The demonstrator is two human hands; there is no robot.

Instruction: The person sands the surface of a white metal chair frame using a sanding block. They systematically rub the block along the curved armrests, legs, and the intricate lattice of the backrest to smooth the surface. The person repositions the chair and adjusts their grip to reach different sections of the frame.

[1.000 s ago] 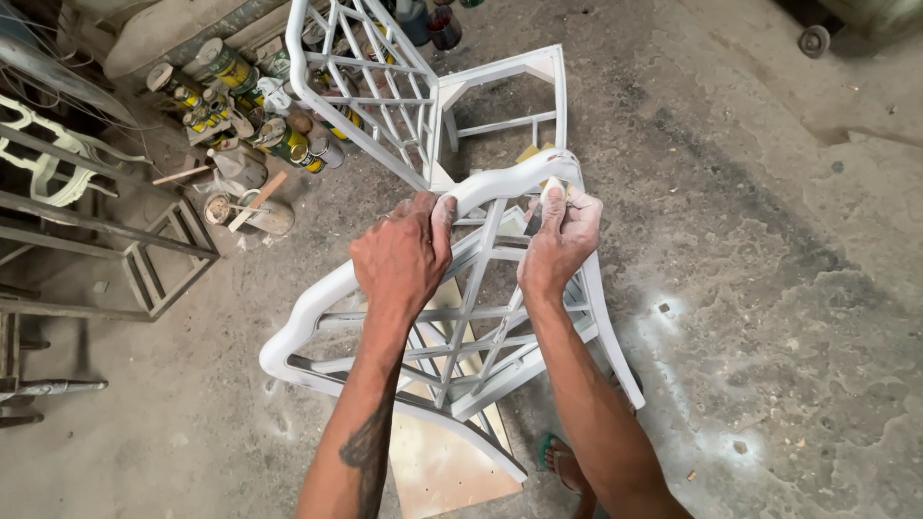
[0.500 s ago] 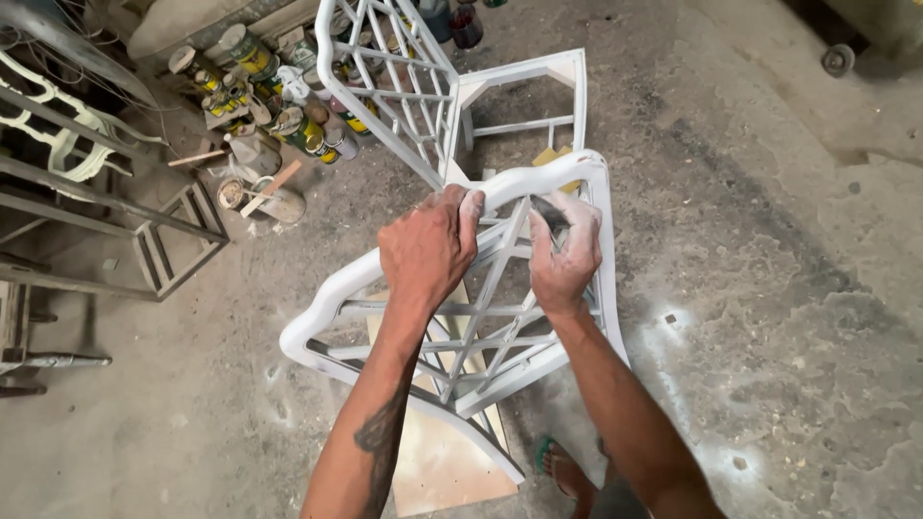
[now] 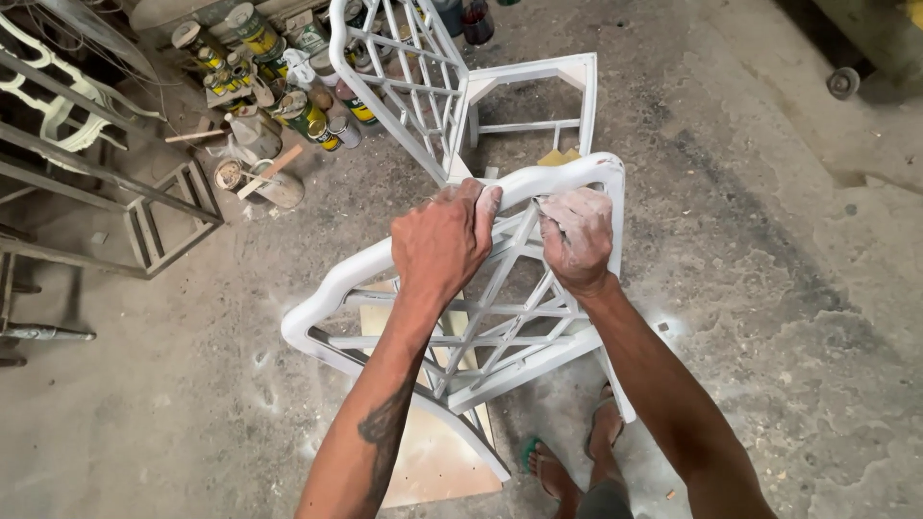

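White-primed wooden chair frame (image 3: pixel 461 317), likely stiff and light: left hand (image 3: pixel 444 245) clamped over its curved top rail, dusty right hand (image 3: pixel 577 235) closed on lattice just below

A dusty grey concrete floor (image 3: pixel 788 288) lay underfoot. Paint cans (image 3: pixel 288 86) clustered at the upper left, beside bare metal frames (image 3: pixel 144 211) and a second white chair (image 3: pixel 452 86).

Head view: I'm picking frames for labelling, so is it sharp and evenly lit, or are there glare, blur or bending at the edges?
Head view: soft, even light, no glare; left hand, right hand and white lattice-back wooden chair are sharp; only faint shadows on the grey concrete floor; slight wide-angle stretch at the edges.
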